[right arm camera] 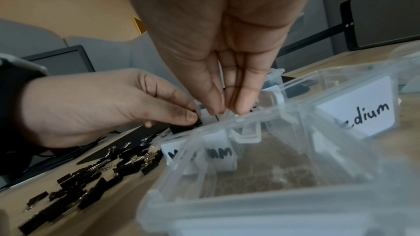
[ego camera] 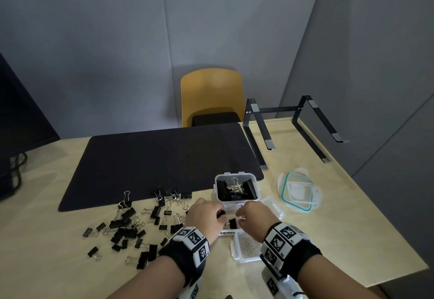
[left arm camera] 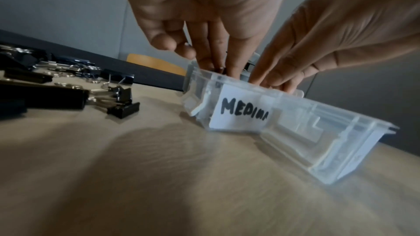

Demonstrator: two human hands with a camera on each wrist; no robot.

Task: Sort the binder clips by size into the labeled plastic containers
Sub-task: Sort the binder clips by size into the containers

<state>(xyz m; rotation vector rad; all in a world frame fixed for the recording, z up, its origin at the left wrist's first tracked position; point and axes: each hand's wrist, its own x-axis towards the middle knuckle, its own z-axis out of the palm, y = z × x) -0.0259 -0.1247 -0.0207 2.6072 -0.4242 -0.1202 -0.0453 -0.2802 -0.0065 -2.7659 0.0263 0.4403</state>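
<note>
Two hands work at the medium container [left arm camera: 238,112]: the left hand [ego camera: 203,214] and the right hand [ego camera: 254,214]. Three clear containers are visible, one behind it holding large clips [ego camera: 236,189]. To its left, some thirty-odd loose binder clips [ego camera: 128,227] lie scattered. To its right lie two lids [ego camera: 298,193].

Grey panel walls [ego camera: 117,40]; yellow chair [ego camera: 211,94] (black seat) behind beige desk [ego camera: 352,216].

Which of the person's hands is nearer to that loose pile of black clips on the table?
Left. The left hand sits right beside the pile of binder clips, at its right edge. The right hand is farther away, on the far side of the left hand.
</note>
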